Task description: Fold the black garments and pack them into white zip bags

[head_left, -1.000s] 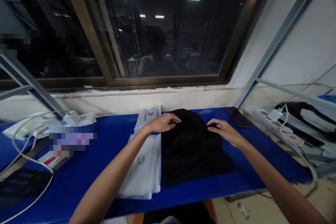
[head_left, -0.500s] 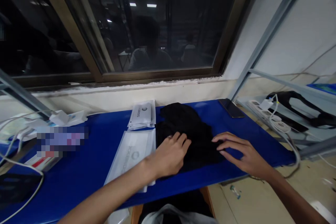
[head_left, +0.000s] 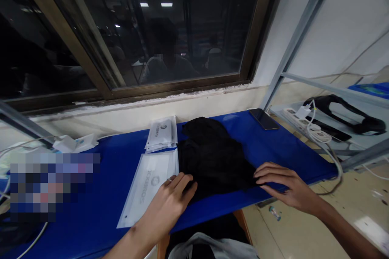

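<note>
A soft black garment [head_left: 212,158] lies folded in a heap on the blue table [head_left: 100,194]; what kind of garment it is cannot be made out. My left hand [head_left: 172,198] is closed at its near left edge, fingers and thumb drawn together on the cloth. At the near right corner, my right hand [head_left: 282,184] pinches the fabric between thumb and fingertips. Left of the garment lies a large frosted plastic bag [head_left: 154,178] with grey lettering, partly under my left hand. Behind it sits a stack of smaller printed bags [head_left: 162,131].
A dark phone [head_left: 263,119] lies at the table's back right. White chargers and cables [head_left: 65,143] sit at the left, near a blurred-out patch. On the right, a metal rack [head_left: 291,44] holds a power strip [head_left: 291,114] and a black strap-like item [head_left: 340,113]. A window rises behind.
My left hand has moved from the garment's middle to its near left edge. My right hand has shifted slightly down and now pinches the right corner. The view has turned a little.
</note>
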Motion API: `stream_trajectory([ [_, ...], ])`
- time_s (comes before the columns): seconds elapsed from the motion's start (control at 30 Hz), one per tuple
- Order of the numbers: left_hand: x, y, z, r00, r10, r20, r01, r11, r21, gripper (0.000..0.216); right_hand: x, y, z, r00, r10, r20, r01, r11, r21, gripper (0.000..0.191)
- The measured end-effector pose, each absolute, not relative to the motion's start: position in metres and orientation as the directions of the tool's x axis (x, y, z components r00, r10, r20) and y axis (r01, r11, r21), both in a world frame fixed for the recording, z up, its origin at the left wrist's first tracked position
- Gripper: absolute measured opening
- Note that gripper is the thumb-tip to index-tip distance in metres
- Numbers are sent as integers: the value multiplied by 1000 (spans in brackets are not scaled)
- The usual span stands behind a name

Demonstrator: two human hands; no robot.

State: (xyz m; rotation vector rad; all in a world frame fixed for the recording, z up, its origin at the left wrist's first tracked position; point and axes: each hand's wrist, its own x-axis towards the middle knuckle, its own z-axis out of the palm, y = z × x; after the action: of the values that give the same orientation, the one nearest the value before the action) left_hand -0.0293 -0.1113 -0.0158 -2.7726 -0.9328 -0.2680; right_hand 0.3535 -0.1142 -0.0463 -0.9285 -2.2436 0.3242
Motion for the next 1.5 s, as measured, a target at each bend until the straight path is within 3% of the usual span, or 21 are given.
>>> stream_trajectory([
  [0.1,-44,-119,-15,794,554,249,564,-825,38,47,360,-122,-55,-480,763,433,639,642,-423,27],
  [0.17,-50,-120,-16,800,554,230,560,-827,45,40,363,-126,-60,-493,766,412,673,636,-377,35],
  [0.27,-52,-120,-13,809,542,228,554,-832,14,30,362,-127,-60,-550,737,394,635,675,-376,27],
  [0.33,-52,-119,-7,801,551,232,553,-831,63,32,361,-125,-55,-552,727,409,580,687,-438,20],
  [0.43,-52,-107,6,731,628,266,561,-775,291,36,361,-117,-47,-489,765,419,503,639,-581,13],
  [0.5,-52,-88,13,646,703,297,560,-701,441,33,362,-104,-44,-387,843,374,506,533,-678,9],
  [0.57,-51,-61,18,563,757,330,568,-645,510,28,363,-83,-43,-251,917,309,539,398,-743,20],
  [0.63,-49,-30,17,514,793,327,601,-605,522,25,361,-58,-46,-177,953,247,547,304,-780,33],
  [0.73,-46,9,7,504,828,244,654,-551,518,25,354,-20,-54,-212,960,185,521,271,-810,42],
  [0.87,-42,30,-9,482,858,176,739,-506,445,28,344,8,-66,-197,962,190,571,271,-775,40],
  [1.03,-22,28,-11,572,774,271,713,-633,301,26,339,12,-66,-256,950,180,561,298,-772,37],
  [1.13,-1,33,-10,709,678,193,587,-719,372,27,339,12,-58,-327,940,97,581,281,-764,42],
  [1.27,20,47,-10,787,614,62,503,-696,512,43,340,11,-43,-423,906,12,602,291,-743,43],
  [1.5,31,57,-5,850,526,-29,375,-564,736,78,325,-1,-8,-414,891,186,512,397,-762,31],
])
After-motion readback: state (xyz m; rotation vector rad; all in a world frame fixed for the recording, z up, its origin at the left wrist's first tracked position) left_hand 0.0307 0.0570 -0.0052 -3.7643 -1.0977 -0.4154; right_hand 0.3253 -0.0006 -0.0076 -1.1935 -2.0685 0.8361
